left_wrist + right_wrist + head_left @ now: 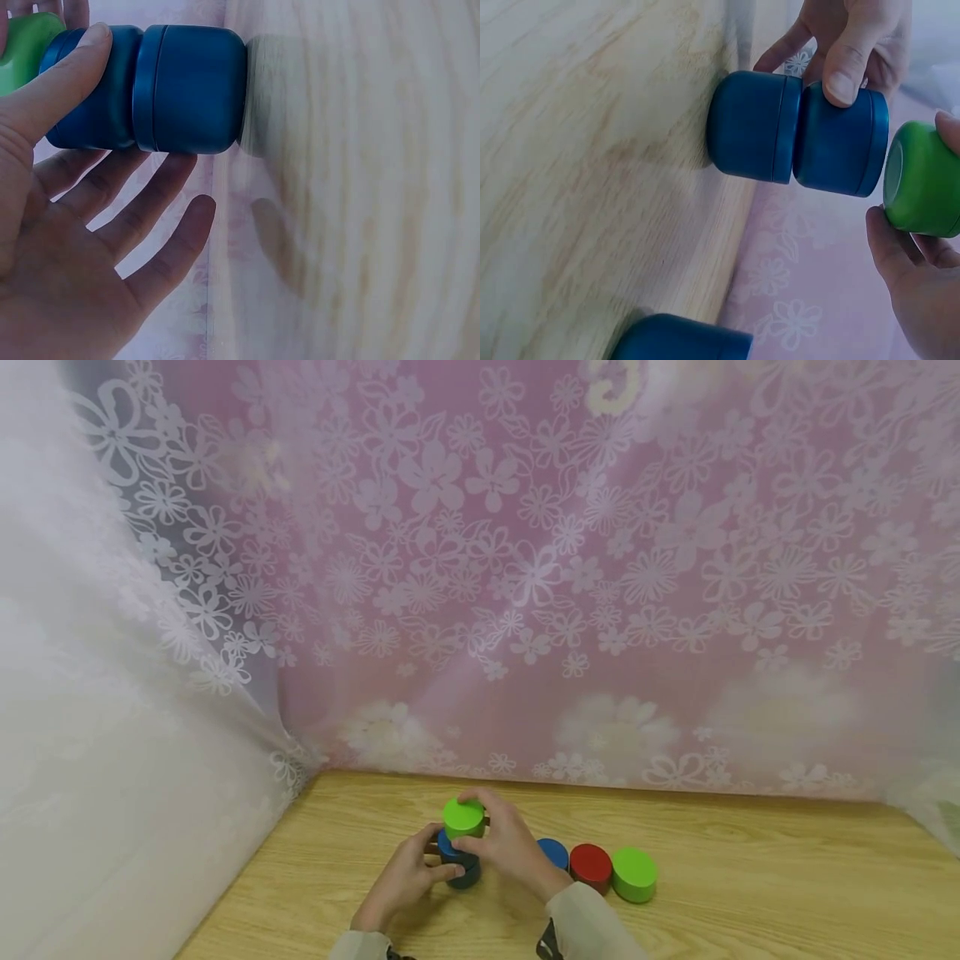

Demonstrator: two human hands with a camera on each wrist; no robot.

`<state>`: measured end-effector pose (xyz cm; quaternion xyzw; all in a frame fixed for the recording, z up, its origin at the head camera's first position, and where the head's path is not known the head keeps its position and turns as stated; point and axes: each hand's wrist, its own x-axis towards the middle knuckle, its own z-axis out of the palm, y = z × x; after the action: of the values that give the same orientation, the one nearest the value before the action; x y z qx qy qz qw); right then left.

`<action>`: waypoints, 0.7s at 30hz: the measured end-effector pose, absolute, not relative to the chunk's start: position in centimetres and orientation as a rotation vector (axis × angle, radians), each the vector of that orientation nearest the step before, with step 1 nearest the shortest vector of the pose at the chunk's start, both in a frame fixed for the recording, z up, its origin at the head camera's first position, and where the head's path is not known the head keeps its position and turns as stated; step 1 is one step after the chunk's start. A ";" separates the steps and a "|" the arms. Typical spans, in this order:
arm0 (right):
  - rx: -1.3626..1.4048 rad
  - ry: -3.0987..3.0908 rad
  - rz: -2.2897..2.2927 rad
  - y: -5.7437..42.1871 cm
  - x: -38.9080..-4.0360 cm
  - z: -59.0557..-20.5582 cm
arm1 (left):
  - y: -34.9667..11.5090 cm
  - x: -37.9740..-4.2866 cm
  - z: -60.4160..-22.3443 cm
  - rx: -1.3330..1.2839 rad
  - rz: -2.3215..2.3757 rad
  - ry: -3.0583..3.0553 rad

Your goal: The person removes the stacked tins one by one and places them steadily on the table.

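Observation:
Two blue lidded jars stand one on the other on the wooden table: the lower jar [746, 124] and the upper jar [836, 146]. My left hand [405, 872] holds the upper one, thumb on its side and fingers behind, as the left wrist view also shows. My right hand [513, 847] grips a green jar [462, 818] by its sides. In the right wrist view the green jar hangs slightly tilted over the upper blue lid, a narrow gap between them.
To the right of the stack, a blue jar [553, 853], a red jar [591, 867] and a green jar [634, 874] stand in a row; my right forearm partly hides the blue one. A flowered pink curtain [525, 610] hangs behind the table [750, 877], with white fabric [112, 735] at left.

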<state>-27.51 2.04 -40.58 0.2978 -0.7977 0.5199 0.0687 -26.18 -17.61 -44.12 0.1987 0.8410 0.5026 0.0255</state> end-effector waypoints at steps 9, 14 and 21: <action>0.887 -2.406 1.547 2.9 -27.1 -40.2 | -17.5 -26.2 -44.0 0.589 1.563 2.589; 0.887 -2.402 1.530 3.5 -27.0 -40.1 | -17.5 -26.2 -44.0 0.588 1.554 2.600; 0.866 -2.401 1.505 4.4 -26.6 -40.1 | -17.5 -26.3 -44.0 0.577 1.557 2.588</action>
<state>-26.62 4.37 -40.08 0.2910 -0.8072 0.5058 0.0893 -26.29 -17.47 -43.99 0.1874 0.8413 0.5060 0.0334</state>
